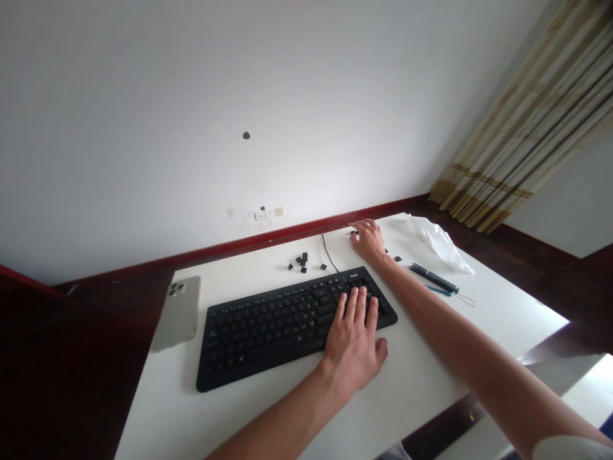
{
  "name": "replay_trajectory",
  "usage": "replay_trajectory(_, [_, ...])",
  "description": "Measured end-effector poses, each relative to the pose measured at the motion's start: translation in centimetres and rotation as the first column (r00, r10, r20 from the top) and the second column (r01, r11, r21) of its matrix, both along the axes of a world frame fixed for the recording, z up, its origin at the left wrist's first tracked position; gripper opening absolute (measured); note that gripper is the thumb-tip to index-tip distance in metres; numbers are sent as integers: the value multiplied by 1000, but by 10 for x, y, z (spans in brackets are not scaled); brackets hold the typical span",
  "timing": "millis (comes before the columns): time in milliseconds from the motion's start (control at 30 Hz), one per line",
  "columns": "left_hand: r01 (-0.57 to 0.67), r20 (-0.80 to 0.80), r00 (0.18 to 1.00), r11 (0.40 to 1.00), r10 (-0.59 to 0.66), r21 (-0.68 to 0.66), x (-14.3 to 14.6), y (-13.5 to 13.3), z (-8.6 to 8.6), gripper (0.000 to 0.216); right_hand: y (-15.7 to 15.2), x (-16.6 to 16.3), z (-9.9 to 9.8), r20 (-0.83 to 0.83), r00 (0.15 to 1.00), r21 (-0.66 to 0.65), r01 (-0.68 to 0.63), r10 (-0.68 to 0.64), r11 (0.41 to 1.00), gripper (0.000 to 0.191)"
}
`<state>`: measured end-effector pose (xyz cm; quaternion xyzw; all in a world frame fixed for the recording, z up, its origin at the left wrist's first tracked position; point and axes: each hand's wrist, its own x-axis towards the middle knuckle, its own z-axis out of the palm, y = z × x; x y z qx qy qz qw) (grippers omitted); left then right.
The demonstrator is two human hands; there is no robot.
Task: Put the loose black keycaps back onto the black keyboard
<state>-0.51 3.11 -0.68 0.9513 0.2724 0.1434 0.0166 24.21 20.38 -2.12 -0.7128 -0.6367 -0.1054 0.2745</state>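
Observation:
A black keyboard (268,348) lies on the white table, with several of its key positions bare of caps toward the right part. My left hand (353,348) rests flat over the keyboard's right end, fingers stretched out and thumb to the side. Farther back, my right hand (370,241) reaches over the table with thumb and fingers apart, right by some small black keycaps (354,233). Whether its fingertips touch one cannot be made out. More loose keycaps (303,260) lie in a small group behind the keyboard, and a single keycap (397,259) sits right of my right wrist.
A phone (184,313) lies face down at the table's left edge. To the right are a dark pen-like tool (433,278), a blue tool (438,291), a thin wire piece (467,299) and a white plastic bag (433,239). The keyboard cable (328,252) runs over the back edge.

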Motion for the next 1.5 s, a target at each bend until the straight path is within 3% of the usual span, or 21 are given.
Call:
replay_trajectory(200, [-6,0,1000,1000,6,-11,0,0,2,74,2,4,-4,-33,999,-30,-1,0,1000,53])
replay_trajectory(467, [-2,-13,1000,1000,2,-31,0,-1,5,73,-1,0,3,-103,989,-26,-106,102,994,41])
replay_trajectory(633, [5,-6,1000,999,-6,-34,-1,1,5,73,-12,-4,20,-178,958,-42,-236,225,971,34])
replay_trajectory(733, [11,1,1000,999,-11,-32,-1,1,3,73,-26,-6,37,-351,896,-20,-296,271,955,30])
replay_trajectory(800, [20,5,1000,999,-20,-32,-1,1,2,72,-40,-9,49,-505,801,-54,-401,321,915,33])
replay_trajectory(900, [17,9,1000,999,-17,-33,-1,1,1,72,-62,-15,62,-614,698,-206,-591,367,780,35])
replay_trajectory(1000, [9,0,1000,1000,-9,-29,-1,1,2,74,-78,-23,70,-630,663,-302,-689,404,659,33])
replay_trajectory(1100, [8,-9,1000,1000,-8,-25,0,2,3,75,-84,-28,75,-618,664,-367,-717,421,592,31])
replay_trajectory(1267, [6,15,1000,1000,-6,-23,0,0,3,72,-86,-33,78,-597,690,-434,-706,408,559,31])
replay_trajectory(1500, [41,24,999,998,-42,38,0,-7,1,58,-90,-33,82,-538,753,-499,-646,379,578,22])
